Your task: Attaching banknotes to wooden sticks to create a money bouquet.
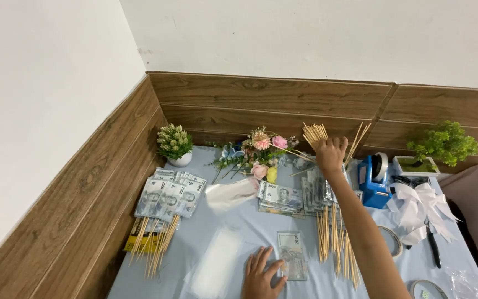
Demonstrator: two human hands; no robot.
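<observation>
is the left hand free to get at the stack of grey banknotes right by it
Probably yes: the left hand lies flat on the light blue table, fingertips touching the stack of grey banknotes, nothing between.

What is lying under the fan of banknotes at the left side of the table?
Wooden skewers stick out below the banknote fan, over something yellow. The notes cover their upper ends.

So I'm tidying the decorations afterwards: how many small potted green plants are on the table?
2. One potted plant in a round white pot stands at the far left corner by the wooden wall; the other, in a rectangular white pot, stands at the far right behind the blue tape dispenser.
</observation>
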